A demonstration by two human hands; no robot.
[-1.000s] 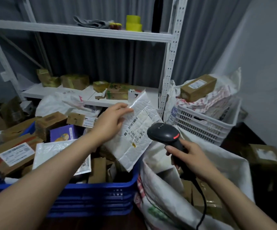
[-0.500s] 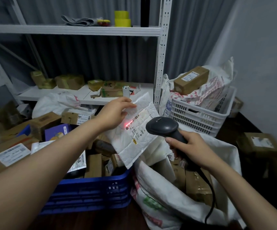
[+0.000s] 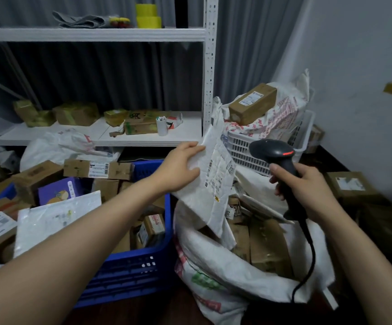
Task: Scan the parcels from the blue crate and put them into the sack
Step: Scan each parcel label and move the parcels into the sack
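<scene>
Over the sack (image 3: 213,273) at lower right, and no longer over the blue crate (image 3: 129,270) at lower left, the white mailer (image 3: 213,179) now hangs above the open mouth. The red scan line earlier on its label is gone, so the scan is judged done. The scanner (image 3: 277,156), centre right, is drawn aside. The left hand (image 3: 178,167) grips the mailer's left edge, and the right hand (image 3: 307,191) is wrapped round the scanner's handle. Dropping it in is judged next; the crate is heaped with more parcels.
</scene>
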